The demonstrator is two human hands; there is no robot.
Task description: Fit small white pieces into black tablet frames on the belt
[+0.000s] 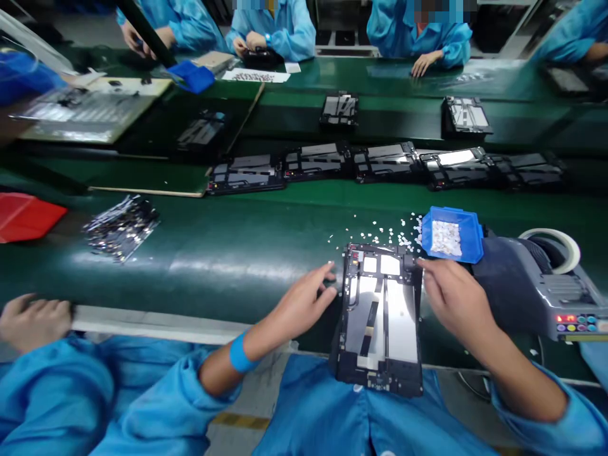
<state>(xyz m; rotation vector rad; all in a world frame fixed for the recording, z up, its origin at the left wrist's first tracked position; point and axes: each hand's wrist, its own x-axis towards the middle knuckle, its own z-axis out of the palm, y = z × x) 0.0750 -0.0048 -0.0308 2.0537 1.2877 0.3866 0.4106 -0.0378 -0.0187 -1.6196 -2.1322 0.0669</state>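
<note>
An opened tablet [401, 316] with silver battery cells and black strips lies before me, its lower end jutting past the bench edge. My left hand [304, 303], with a blue band at the wrist, is beside its upper left edge; thumb and fingers are apart and hold nothing. At the tablet's upper right corner is my right hand [458, 301], fingers pinched together; whatever is between the fingertips is too small to make out. Small white pieces [403, 239] are scattered just beyond the tablet. Behind my right hand stands a blue bin [468, 237] with more white pieces in it.
A grey tape dispenser [527, 291] stands at right. Several opened tablets [316, 161] lie in a row across the bench. A pile of thin parts [122, 228] and a red bin [26, 218] are at left. A neighbour's hand [38, 322] rests at the left edge; co-workers sit opposite.
</note>
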